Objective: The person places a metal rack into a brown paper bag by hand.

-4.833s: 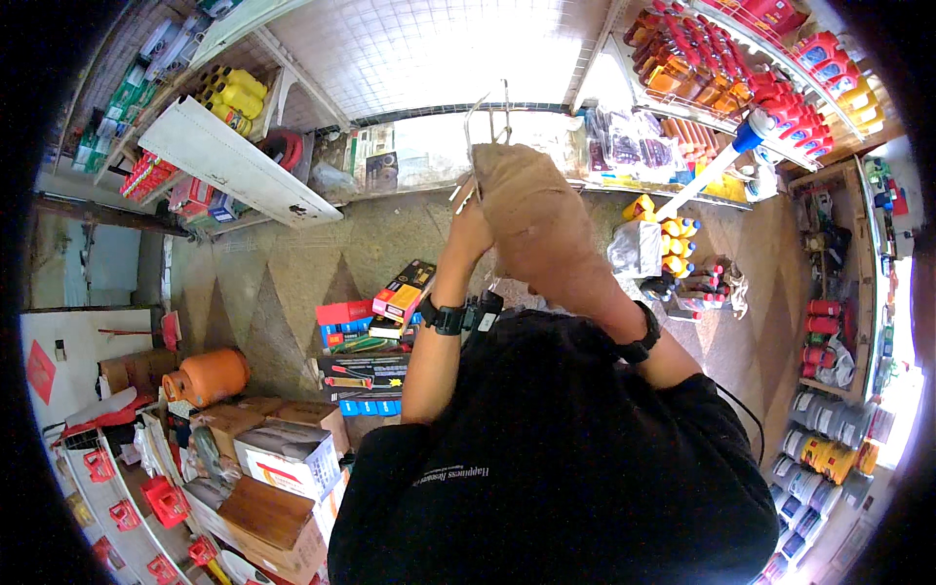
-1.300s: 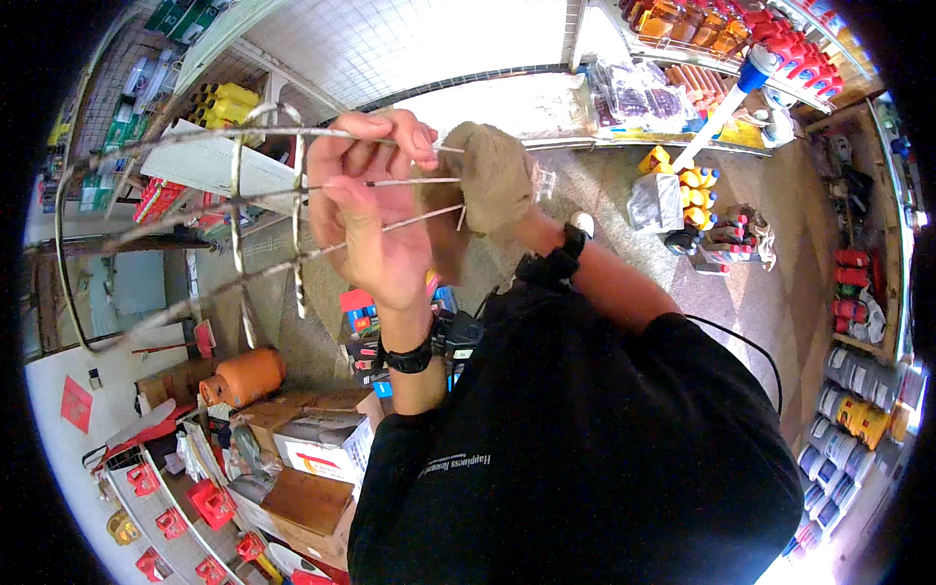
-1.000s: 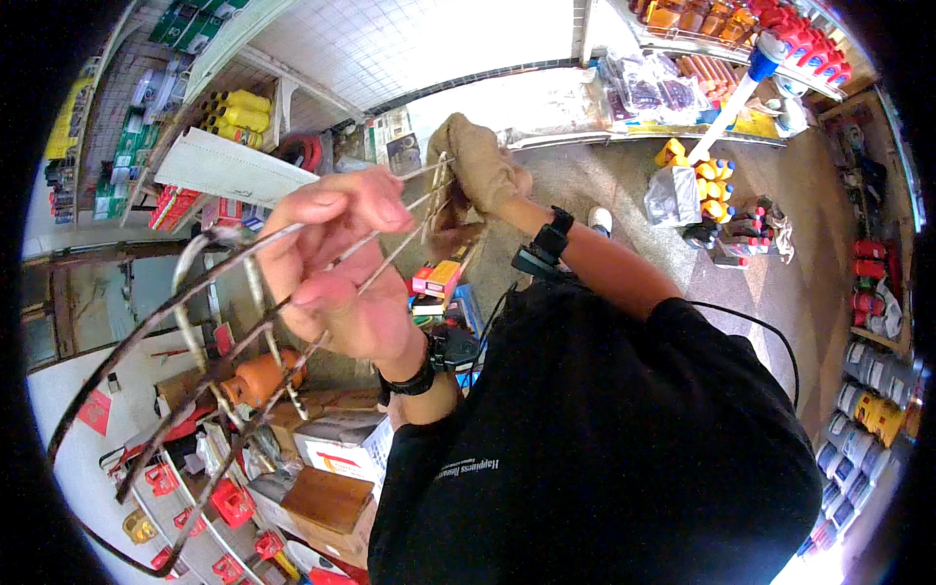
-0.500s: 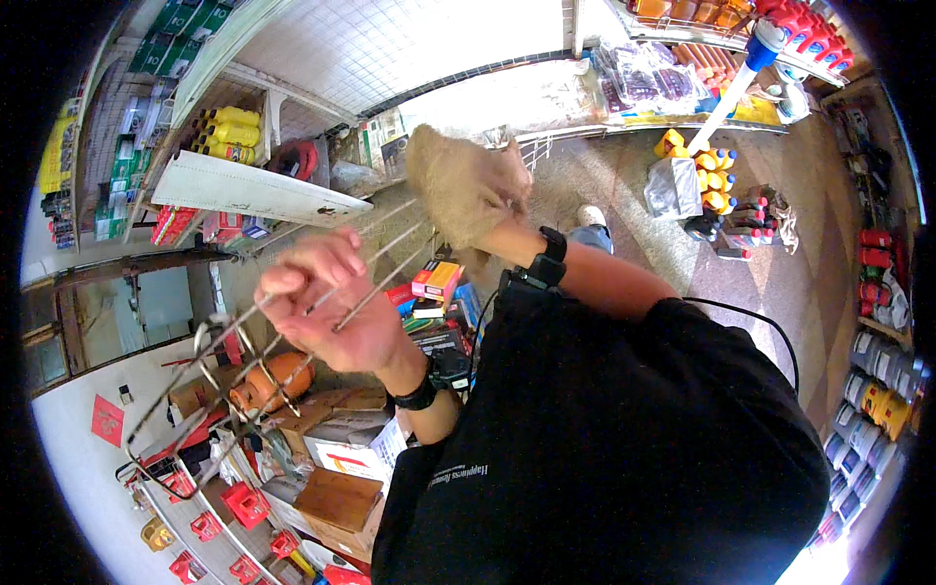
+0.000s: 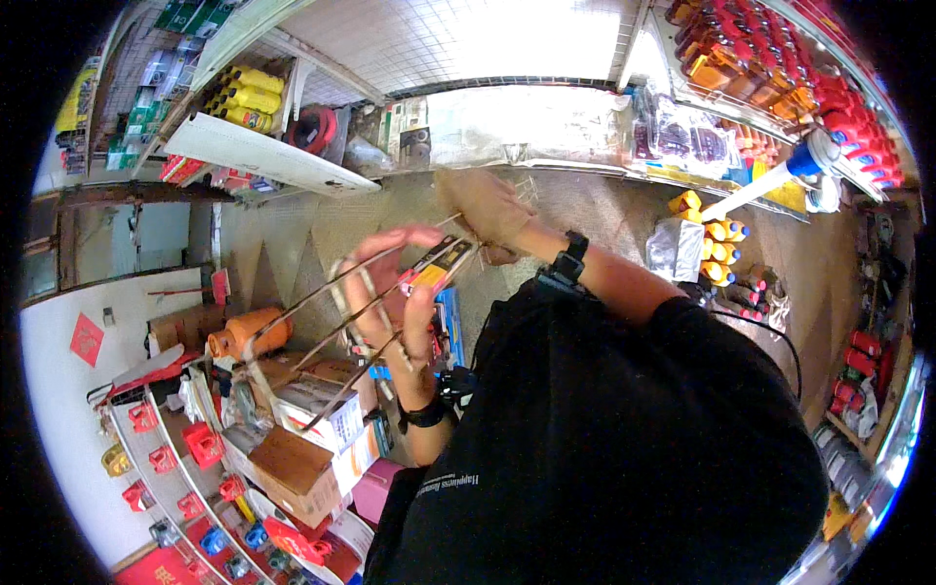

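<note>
A metal wire rack (image 5: 292, 312) hangs tilted in front of me, its thin bars stretching from the lower left up to my hands. My left hand (image 5: 385, 307) is curled round its bars, with the thumb and fingers bent about them. Against the rack's upper right end my right hand (image 5: 502, 216) presses a tan cloth (image 5: 458, 193). Motion smears this hand and the cloth, and the cloth hides part of the wires. Just past my left hand, small cartons (image 5: 429, 276) show between the bars.
An orange gas cylinder (image 5: 255, 331) and a cardboard box (image 5: 292, 473) stand at the left. A metal shelf (image 5: 263, 156) is at the upper left. Yellow bottles (image 5: 721, 253) stand on the floor at the right, near a white post (image 5: 751, 185). Goods line a low ledge (image 5: 526, 122) ahead.
The rack and my left hand have shifted right, and the left fingers have curled more. The cloth in my right hand has moved slightly right and down. The whole view has turned a little.
</note>
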